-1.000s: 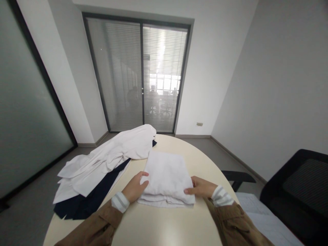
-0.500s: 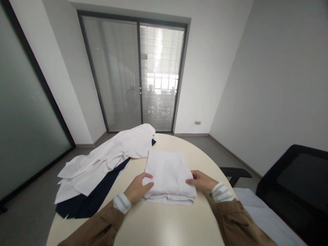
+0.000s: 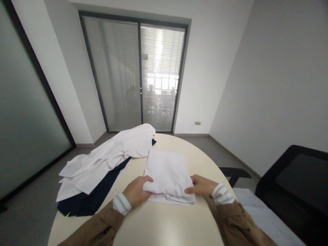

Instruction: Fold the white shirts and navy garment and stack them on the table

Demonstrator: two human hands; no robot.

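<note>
At the near edge of the round worktop [image 3: 164,225], the folded white cloth [image 3: 166,174] is lying lengthwise away from the person, both hands gripping its near corners, left hand [image 3: 137,191] and right hand [image 3: 202,185] equally close, fingers pinching the layers.

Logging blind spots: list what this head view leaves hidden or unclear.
- Left hand and right hand fingers: tucked under the folded white cloth.
- Dark garment: mostly covered by the loose white garments.
- Figures behind the blinds: blurred by slats.
- Black chair: cut by the edge.
</note>
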